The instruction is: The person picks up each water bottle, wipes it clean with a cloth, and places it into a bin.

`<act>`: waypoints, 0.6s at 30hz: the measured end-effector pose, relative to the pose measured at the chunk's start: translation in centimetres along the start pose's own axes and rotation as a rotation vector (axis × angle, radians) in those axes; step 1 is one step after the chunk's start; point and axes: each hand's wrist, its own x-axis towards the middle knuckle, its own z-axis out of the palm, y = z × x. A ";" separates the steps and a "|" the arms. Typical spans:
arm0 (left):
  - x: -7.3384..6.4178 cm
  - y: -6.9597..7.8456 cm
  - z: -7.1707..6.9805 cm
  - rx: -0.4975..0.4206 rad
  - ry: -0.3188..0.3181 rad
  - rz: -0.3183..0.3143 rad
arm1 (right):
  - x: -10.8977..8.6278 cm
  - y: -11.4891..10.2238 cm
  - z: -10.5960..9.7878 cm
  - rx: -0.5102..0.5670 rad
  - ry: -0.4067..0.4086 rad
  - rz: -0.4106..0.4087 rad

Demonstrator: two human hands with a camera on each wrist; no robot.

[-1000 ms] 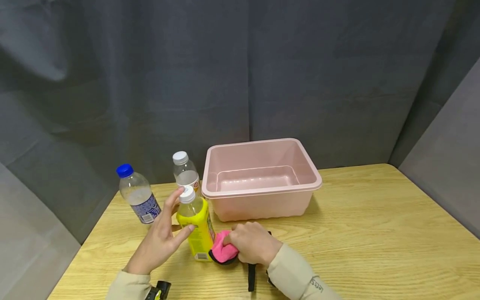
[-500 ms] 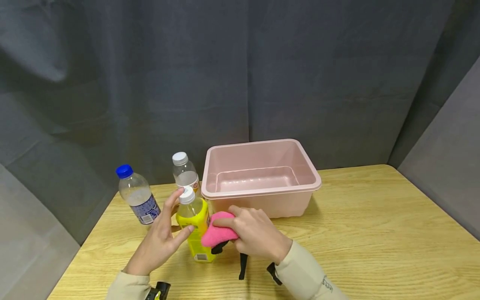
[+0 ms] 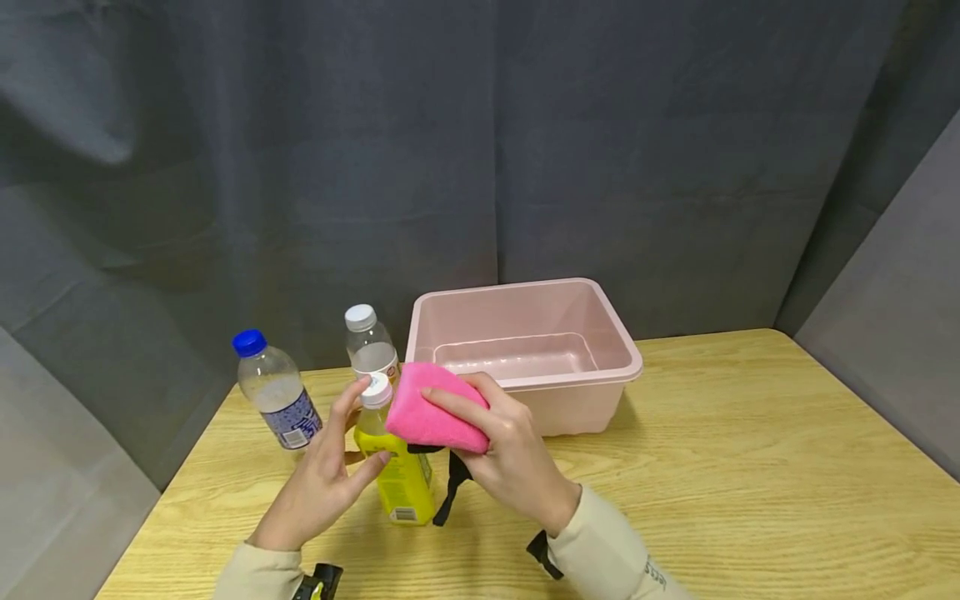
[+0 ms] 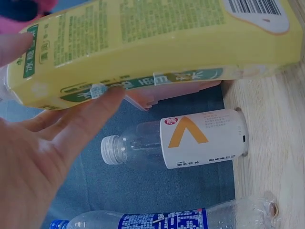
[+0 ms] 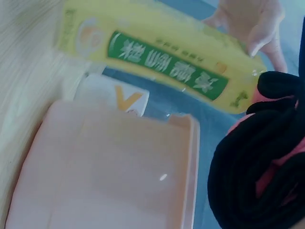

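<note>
A bottle with a yellow label [image 3: 405,492] and white cap stands upright on the table. My left hand [image 3: 318,471] steadies it from the left, thumb on the front and a fingertip by the cap; the left wrist view shows thumb and finger on either side of the bottle [image 4: 143,47]. My right hand [image 3: 510,442] grips a folded pink cloth [image 3: 435,408] with black trim and a dangling black strap, held against the bottle's upper right side. Its black folds [image 5: 252,162] fill the right of the right wrist view, hiding my right fingers.
A pink plastic bin [image 3: 525,379] sits behind my right hand. A clear bottle with a white cap [image 3: 372,346] stands left of the bin, and a blue-capped bottle [image 3: 281,396] farther left. A dark curtain [image 3: 480,167] hangs behind the wooden table [image 3: 750,458].
My right hand has lifted the pink cloth from low beside the yellow bottle up toward its neck and cap. My left hand has stayed in place on the bottle.
</note>
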 end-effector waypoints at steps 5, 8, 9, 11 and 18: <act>0.0 0.1 0.1 0.012 -0.001 -0.015 | 0.1 -0.1 0.1 0.035 0.002 0.006; -0.1 0.1 0.1 0.015 0.001 -0.022 | 0.1 0.0 0.1 0.016 -0.010 -0.004; -0.1 0.1 0.1 0.014 0.001 -0.022 | 0.1 0.0 0.1 0.001 -0.016 -0.009; -0.1 0.1 0.1 0.013 0.002 -0.025 | 0.1 0.0 0.0 -0.039 -0.037 -0.014; 0.0 0.1 0.1 0.012 0.010 -0.020 | -0.1 0.0 -0.6 -0.178 -0.165 0.019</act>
